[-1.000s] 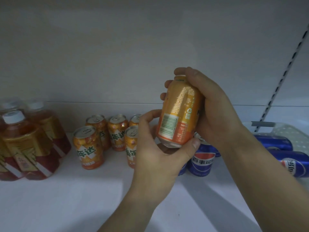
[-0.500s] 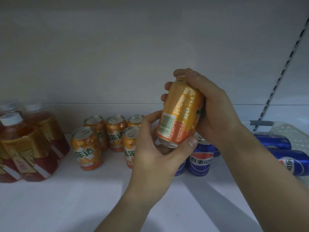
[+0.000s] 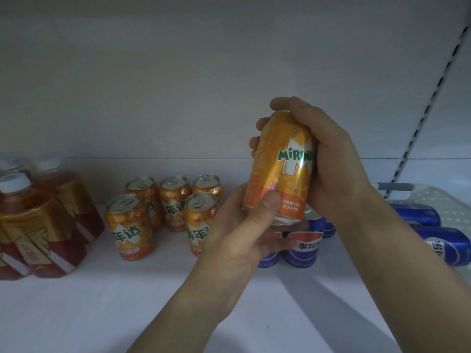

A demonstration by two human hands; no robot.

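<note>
Tilting slightly, the can (image 3: 283, 171) is held above the shelf (image 3: 102, 301) by both hands (label facing the camera): the right hand (image 3: 334, 164) is curled round its top and side, the left hand (image 3: 237, 235) is clamped on its base.

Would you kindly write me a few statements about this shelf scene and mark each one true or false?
1. The left hand and the right hand both hold the orange can above the shelf. True.
2. The held can shows a barcode to the camera. False: it shows the Mirinda logo and the words "orange flavor".
3. Five more orange cans stand upright on the shelf, left of the hands. True.
4. The blue cans at the right edge stand upright. False: they lie on their sides.
5. Bottles with white caps stand at the far left. True.
</note>
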